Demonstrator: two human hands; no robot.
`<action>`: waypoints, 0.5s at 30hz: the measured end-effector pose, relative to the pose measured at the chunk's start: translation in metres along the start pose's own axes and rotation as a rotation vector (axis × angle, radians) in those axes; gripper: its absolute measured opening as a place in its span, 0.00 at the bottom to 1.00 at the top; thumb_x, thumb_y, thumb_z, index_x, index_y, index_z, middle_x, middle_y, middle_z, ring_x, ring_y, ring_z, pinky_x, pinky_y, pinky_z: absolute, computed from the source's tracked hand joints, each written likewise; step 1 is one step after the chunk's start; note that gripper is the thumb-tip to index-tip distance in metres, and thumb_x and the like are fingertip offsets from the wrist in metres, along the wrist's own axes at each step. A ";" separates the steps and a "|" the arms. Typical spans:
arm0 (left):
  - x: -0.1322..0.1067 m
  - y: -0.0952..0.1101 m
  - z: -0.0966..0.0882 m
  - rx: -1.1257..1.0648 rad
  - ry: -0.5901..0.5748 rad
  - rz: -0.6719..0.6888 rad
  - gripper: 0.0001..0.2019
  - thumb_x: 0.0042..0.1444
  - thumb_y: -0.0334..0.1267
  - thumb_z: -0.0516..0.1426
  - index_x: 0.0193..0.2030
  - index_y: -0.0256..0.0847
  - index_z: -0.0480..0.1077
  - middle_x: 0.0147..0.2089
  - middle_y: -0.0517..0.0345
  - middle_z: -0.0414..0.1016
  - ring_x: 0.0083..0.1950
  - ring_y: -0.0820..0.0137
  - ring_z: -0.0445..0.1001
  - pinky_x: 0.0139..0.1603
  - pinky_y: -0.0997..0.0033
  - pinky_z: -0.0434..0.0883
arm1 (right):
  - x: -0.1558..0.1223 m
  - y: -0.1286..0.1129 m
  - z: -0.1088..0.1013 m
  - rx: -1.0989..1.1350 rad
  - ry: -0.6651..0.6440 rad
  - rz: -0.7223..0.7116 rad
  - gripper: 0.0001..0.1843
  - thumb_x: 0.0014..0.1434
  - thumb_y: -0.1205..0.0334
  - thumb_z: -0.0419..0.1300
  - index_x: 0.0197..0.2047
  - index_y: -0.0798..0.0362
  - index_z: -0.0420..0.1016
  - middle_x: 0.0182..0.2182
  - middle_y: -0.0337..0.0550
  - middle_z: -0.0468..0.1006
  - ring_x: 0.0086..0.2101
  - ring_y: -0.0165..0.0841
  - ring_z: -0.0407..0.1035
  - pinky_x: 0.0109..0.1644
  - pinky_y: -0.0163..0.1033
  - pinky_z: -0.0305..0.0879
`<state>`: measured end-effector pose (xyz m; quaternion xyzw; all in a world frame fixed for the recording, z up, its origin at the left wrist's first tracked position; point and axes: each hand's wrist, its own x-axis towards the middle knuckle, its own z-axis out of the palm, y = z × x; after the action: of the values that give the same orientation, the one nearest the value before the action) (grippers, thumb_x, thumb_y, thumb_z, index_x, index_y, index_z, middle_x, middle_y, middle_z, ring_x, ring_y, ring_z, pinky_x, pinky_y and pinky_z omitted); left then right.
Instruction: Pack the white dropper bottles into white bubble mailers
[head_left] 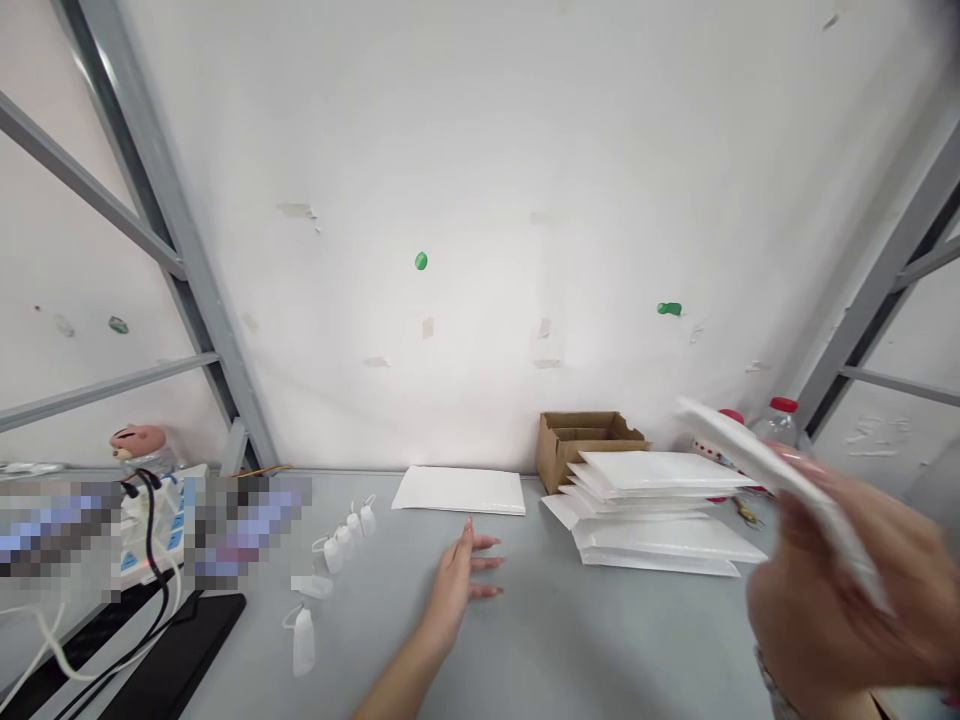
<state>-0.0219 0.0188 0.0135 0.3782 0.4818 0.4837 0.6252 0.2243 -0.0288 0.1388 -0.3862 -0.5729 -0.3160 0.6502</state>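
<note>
My right hand (847,590) is raised at the right edge, blurred, and holds a white padded envelope (780,490) tilted in the air. Just left of it a stack of white padded envelopes (660,510) lies on the grey table (570,640). My left hand (461,575) rests flat on the table with fingers spread and holds nothing. Several small white squeeze bottles (341,545) lie left of that hand. A single flat white envelope (461,490) lies beyond it near the wall.
A small open cardboard box (581,440) stands against the white wall. Two red-capped bottles (776,420) stand behind the stack. At the left are a power strip with cables (146,530), a black flat object (180,660) and a pink figure (139,445). Grey shelf struts frame both sides.
</note>
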 end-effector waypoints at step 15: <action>0.000 0.001 0.002 0.007 0.051 0.002 0.29 0.44 0.63 0.52 0.34 0.34 0.70 0.50 0.38 0.69 0.46 0.55 0.72 0.30 0.63 0.75 | -0.057 0.065 0.073 -0.252 -0.578 -0.177 0.19 0.58 0.61 0.54 0.54 0.53 0.64 0.47 0.52 0.72 0.48 0.41 0.64 0.56 0.54 0.50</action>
<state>-0.0205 0.0195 0.0152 0.3684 0.4989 0.4921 0.6109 0.2349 0.0654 0.0769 -0.4861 -0.7214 -0.3169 0.3780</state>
